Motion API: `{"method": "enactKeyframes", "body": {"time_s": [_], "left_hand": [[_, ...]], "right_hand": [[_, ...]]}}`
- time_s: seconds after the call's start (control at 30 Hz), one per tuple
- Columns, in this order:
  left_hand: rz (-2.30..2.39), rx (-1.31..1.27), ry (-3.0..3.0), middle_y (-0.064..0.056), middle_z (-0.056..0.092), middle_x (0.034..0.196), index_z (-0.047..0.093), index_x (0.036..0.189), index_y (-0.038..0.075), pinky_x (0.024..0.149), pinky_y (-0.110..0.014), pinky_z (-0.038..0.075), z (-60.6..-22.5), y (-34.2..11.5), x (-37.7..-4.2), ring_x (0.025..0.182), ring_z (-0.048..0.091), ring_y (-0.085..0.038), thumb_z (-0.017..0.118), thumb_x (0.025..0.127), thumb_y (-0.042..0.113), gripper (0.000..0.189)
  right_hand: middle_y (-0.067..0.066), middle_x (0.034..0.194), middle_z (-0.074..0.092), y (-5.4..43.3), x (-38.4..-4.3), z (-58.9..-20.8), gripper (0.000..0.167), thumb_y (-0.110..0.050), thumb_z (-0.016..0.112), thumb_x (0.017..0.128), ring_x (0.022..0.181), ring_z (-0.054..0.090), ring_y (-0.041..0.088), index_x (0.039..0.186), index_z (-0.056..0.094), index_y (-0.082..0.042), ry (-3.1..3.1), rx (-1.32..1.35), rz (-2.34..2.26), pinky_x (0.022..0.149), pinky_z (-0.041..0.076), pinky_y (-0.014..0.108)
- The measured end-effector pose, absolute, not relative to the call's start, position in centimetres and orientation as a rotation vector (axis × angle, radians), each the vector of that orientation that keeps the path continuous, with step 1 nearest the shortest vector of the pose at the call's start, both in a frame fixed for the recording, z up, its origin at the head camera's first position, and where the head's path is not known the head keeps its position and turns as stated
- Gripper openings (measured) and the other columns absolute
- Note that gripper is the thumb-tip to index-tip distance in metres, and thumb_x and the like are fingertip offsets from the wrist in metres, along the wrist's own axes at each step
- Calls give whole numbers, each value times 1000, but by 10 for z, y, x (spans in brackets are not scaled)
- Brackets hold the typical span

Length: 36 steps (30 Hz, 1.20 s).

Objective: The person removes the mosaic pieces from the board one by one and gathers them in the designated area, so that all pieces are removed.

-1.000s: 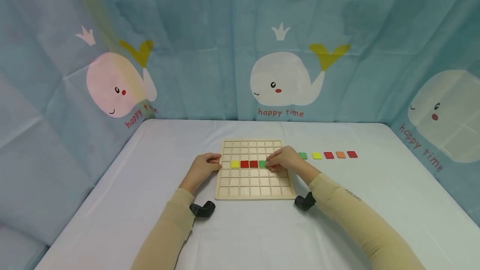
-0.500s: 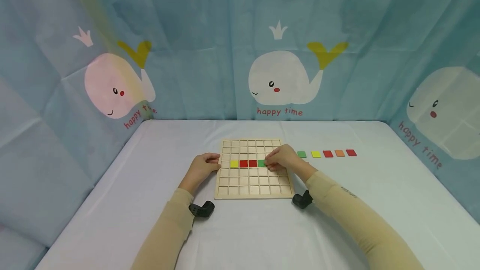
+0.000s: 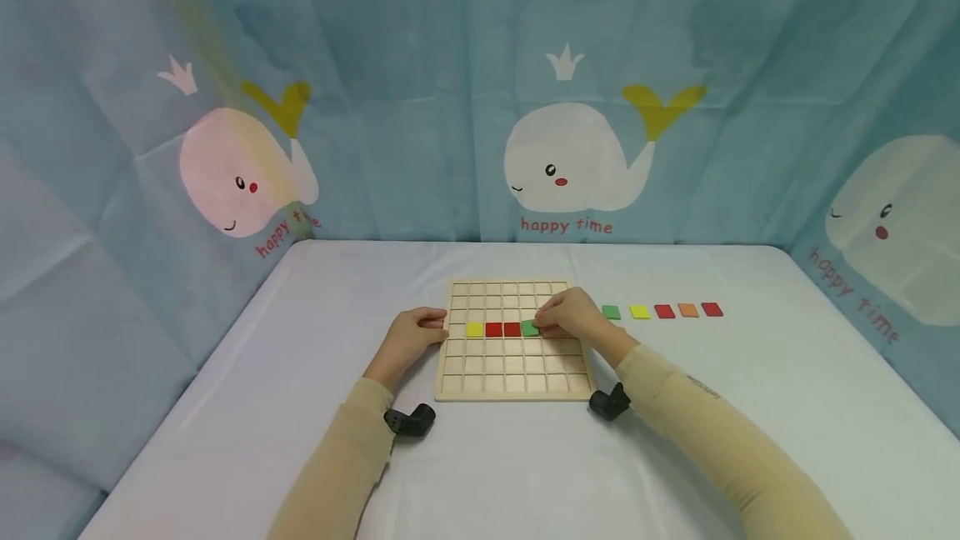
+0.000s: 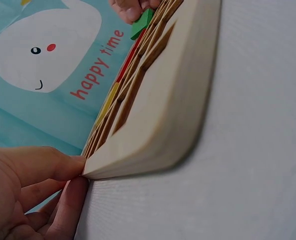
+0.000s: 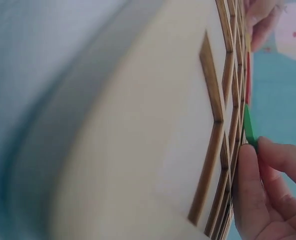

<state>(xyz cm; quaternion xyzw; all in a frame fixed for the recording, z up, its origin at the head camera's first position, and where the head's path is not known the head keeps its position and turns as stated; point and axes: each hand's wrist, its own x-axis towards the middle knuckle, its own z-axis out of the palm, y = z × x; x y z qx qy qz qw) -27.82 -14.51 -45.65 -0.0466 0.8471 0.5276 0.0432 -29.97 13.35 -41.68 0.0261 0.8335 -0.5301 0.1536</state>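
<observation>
A square wooden grid board [image 3: 495,365] lies on the table. My left hand [image 3: 408,342] holds its left edge, thumb and fingers at the rim in the left wrist view. My right hand [image 3: 576,315] pinches a green tile [image 3: 529,328] by its right side. That tile is tilted, its pinched side raised above the grid, as the right wrist view shows. To its left in the same row sit two red tiles, the nearer red tile [image 3: 512,330] beside it, then a yellow tile [image 3: 475,330]. My right fingers cover some cells to the right of the green tile.
Right of the board, a spaced row lies on the white table [image 3: 510,465]: another green tile [image 3: 611,312], a yellow tile [image 3: 639,312], a red tile [image 3: 664,312], an orange tile [image 3: 688,310] and a last red tile [image 3: 712,309]. A blue whale-print curtain [image 3: 420,165] stands behind.
The green tile lay flat in its row earlier; its right side is now lifted in my right hand's pinch. The left hand keeps its place at the board's edge. The head view shifts slightly.
</observation>
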Motion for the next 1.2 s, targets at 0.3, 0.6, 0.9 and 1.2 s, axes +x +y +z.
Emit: {"method": "enactKeyframes", "body": {"time_s": [0.3, 0.6, 0.9, 1.2], "left_hand": [[1617, -167, 2603, -12, 67, 113, 64, 130, 6, 89, -32, 51, -455, -143, -280, 104, 63, -21, 71, 88, 5, 43], [1603, -162, 2590, -13, 68, 112, 64, 130, 4, 87, -31, 52, -456, -145, -277, 103, 63, -21, 71, 88, 4, 43], [1612, -146, 2599, -13, 68, 112, 64, 130, 4, 88, -32, 52, -458, -144, -278, 103, 64, -21, 71, 88, 4, 43], [1612, -142, 2605, -14, 68, 112, 64, 129, 3, 89, -34, 52, -458, -144, -278, 103, 64, -23, 70, 88, 4, 41]], "right_hand": [[6, 84, 74, 135, -299, -411, 16, -2, 74, 86, 66, 70, 11, 100, 71, 6, 2299, 81, -1581, 71, 61, 29], [7, 85, 74, 133, -297, -420, 17, -2, 73, 87, 64, 70, 10, 102, 71, 6, 2300, 128, -1579, 68, 60, 27], [5, 82, 74, 137, -294, -416, 20, -2, 72, 87, 64, 69, 9, 105, 70, 8, 2259, 119, -1635, 68, 60, 26], [3, 79, 74, 148, -290, -410, 25, -8, 74, 88, 62, 69, 8, 108, 71, 6, 2292, 103, -1565, 69, 60, 25]]}}
